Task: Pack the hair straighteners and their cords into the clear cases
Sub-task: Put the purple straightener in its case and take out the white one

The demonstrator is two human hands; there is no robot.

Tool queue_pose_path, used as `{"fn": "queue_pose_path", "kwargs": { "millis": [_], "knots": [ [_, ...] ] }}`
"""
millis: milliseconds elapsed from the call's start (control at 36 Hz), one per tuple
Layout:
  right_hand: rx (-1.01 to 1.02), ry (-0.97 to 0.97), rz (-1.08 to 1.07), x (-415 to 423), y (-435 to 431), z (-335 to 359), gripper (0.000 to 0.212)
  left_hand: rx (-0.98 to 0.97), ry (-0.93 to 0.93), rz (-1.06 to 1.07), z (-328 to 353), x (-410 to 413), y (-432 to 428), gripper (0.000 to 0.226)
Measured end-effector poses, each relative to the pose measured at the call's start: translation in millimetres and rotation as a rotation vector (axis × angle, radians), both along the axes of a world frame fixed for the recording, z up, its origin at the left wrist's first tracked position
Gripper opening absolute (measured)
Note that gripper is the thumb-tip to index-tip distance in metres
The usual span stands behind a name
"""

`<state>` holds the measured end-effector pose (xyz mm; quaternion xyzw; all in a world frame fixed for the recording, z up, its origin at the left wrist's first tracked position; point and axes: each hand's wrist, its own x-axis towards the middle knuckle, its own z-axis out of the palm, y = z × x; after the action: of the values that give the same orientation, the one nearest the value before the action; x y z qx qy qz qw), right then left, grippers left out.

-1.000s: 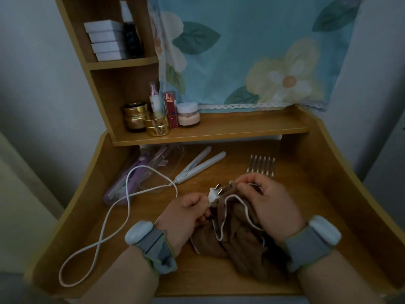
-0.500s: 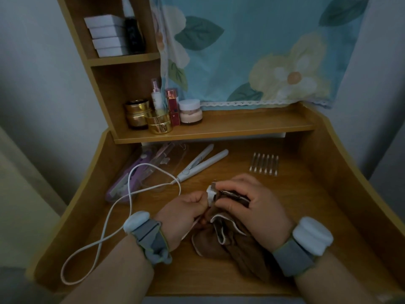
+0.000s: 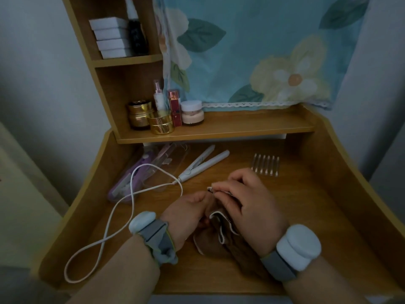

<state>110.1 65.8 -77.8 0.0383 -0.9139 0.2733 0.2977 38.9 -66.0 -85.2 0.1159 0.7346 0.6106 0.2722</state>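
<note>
Both hands, left (image 3: 188, 212) and right (image 3: 245, 202), pinch the brown cloth (image 3: 221, 240) around the white cord's (image 3: 122, 212) plug end, seemingly wiping it before packing.

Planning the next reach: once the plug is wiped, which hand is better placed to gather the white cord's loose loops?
Probably the left hand. The white cord trails off on its side of the desk. The right hand pinches the brown cloth and would have to cross over.
</note>
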Motion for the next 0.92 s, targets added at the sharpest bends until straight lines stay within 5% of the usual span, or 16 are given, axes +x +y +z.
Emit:
{"fn": "queue_pose_path", "kwargs": {
  "millis": [194, 500, 806, 917],
  "knots": [
    [0.054, -0.101, 0.015, 3, 0, 1, 0.036, 0.090, -0.051, 0.000, -5, -5, -3, 0.036],
    [0.002, -0.219, -0.042, 6, -1, 9, 0.021, 0.024, 0.013, -0.018, -3, -3, -2, 0.024],
    [-0.116, -0.217, -0.123, 0, 9, 4, 0.002, 0.160, -0.047, 0.101, -1, 0, -4, 0.032],
    [-0.186, -0.138, -0.051, 6, 1, 13, 0.016, 0.085, 0.061, 0.108, -1, 2, -3, 0.033]
  ]
}}
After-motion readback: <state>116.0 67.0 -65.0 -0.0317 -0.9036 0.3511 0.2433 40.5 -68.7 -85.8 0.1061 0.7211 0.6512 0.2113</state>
